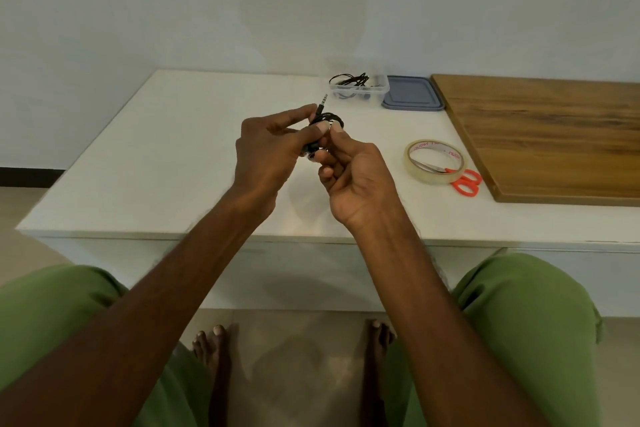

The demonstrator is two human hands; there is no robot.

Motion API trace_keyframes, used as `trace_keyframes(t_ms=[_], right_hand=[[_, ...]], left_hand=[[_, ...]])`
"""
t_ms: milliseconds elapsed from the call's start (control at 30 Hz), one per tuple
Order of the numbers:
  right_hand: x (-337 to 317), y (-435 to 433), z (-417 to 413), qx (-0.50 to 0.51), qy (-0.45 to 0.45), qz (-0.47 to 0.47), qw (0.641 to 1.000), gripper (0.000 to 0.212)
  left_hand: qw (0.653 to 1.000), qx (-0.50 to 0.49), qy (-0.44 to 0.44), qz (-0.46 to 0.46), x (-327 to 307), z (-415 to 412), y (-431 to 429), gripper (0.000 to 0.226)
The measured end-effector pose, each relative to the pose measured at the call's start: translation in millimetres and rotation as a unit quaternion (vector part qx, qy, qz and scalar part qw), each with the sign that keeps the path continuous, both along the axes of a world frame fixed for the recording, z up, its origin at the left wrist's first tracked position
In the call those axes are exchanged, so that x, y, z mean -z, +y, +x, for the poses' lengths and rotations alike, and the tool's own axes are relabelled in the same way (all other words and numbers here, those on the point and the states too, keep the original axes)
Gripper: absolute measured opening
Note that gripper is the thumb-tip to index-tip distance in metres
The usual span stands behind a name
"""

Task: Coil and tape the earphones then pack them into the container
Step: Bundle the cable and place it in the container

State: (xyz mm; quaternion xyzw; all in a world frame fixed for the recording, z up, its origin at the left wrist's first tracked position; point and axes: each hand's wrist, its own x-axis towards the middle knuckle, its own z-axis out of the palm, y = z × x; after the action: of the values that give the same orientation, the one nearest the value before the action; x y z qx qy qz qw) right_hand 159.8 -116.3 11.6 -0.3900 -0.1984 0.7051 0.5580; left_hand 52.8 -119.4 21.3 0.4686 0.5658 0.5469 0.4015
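Observation:
Black earphones point(323, 118) are coiled into a small bundle above the middle of the white table point(166, 163), the jack plug pointing up. My left hand point(268, 152) grips the bundle with thumb and fingers. My right hand point(349, 177) pinches the same coil from the right, fingers curled. A clear plastic container point(360, 88) stands at the back of the table with another black cable inside. A roll of clear tape point(434, 162) lies to the right of my hands.
The blue-grey lid point(412, 98) lies beside the container. Orange-handled scissors point(465, 181) lie partly under the tape roll. A wooden board point(543, 135) covers the table's right part. My knees in green cloth sit below the table's front edge.

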Motion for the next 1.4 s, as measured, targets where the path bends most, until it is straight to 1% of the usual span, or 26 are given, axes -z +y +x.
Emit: trace_keyframes(t_ms=[67, 200, 333, 433, 533, 633, 733, 800, 867, 967, 1067, 1133, 1233, 1300, 1400], right_hand=[[1.1, 0.9, -0.5, -0.003, 0.007, 0.003, 1.0, 0.026], [3.2, 1.0, 0.1, -0.014, 0.015, 0.014, 1.0, 0.016], [5.1, 0.7, -0.6, -0.01, 0.014, 0.012, 1.0, 0.026], [6.3, -1.3, -2.5, -0.002, -0.005, 0.004, 1.0, 0.029], [6.7, -3.8, -4.7, 0.019, -0.029, -0.03, 0.999, 0.029], [7.8, -6.0, -7.0, 0.052, -0.062, -0.07, 0.994, 0.023], [9.2, -7.7, -10.4, 0.087, -0.075, -0.076, 0.99, 0.01], [8.5, -7.8, -11.7, 0.105, -0.08, -0.061, 0.989, 0.007], [7.4, -8.1, -11.2, 0.113, -0.099, -0.036, 0.988, 0.014], [8.1, -7.9, -9.0, 0.117, -0.188, 0.029, 0.975, 0.024], [9.1, -8.3, -8.2, 0.117, -0.245, 0.086, 0.959, 0.019], [8.6, -8.0, -7.3, 0.097, -0.248, 0.101, 0.959, 0.015], [7.6, -6.2, -3.3, 0.053, -0.232, 0.098, 0.966, 0.013], [6.9, -5.2, 1.3, 0.026, -0.217, 0.094, 0.971, 0.012], [5.7, -4.0, 8.8, -0.006, -0.225, 0.096, 0.97, 0.011]], left_hand=[[1.0, -0.007, 0.024, 0.019, 0.7, -1.2, 1.8, 0.034], [0.999, -0.024, 0.017, 0.032, 0.5, -2.0, 2.7, 0.027], [0.997, -0.051, 0.035, 0.038, 1.9, -1.3, 2.1, 0.021], [0.996, -0.067, 0.041, 0.041, 5.0, -0.7, 2.8, 0.018], [0.991, -0.08, 0.085, 0.059, 8.9, 1.2, 2.7, 0.017], [0.989, -0.085, 0.104, 0.056, 11.4, 3.3, 3.4, 0.017], [0.988, -0.094, 0.104, 0.059, 12.9, 5.3, 4.5, 0.017], [0.987, -0.093, 0.111, 0.063, 13.1, 6.2, 4.4, 0.019], [0.986, -0.097, 0.12, 0.063, 12.0, 5.8, 4.5, 0.022], [0.986, -0.096, 0.125, 0.048, 8.8, 2.7, 4.9, 0.023], [0.986, -0.093, 0.137, 0.038, 4.8, -1.4, 5.6, 0.018], [0.983, -0.093, 0.153, 0.033, 2.5, -4.8, 6.4, 0.016], [0.977, -0.078, 0.196, 0.026, 0.4, -10.3, 8.6, 0.016], [0.971, -0.059, 0.229, 0.031, -0.6, -12.2, 9.1, 0.015], [0.958, -0.033, 0.281, 0.047, -2.5, -12.0, 7.7, 0.017]])
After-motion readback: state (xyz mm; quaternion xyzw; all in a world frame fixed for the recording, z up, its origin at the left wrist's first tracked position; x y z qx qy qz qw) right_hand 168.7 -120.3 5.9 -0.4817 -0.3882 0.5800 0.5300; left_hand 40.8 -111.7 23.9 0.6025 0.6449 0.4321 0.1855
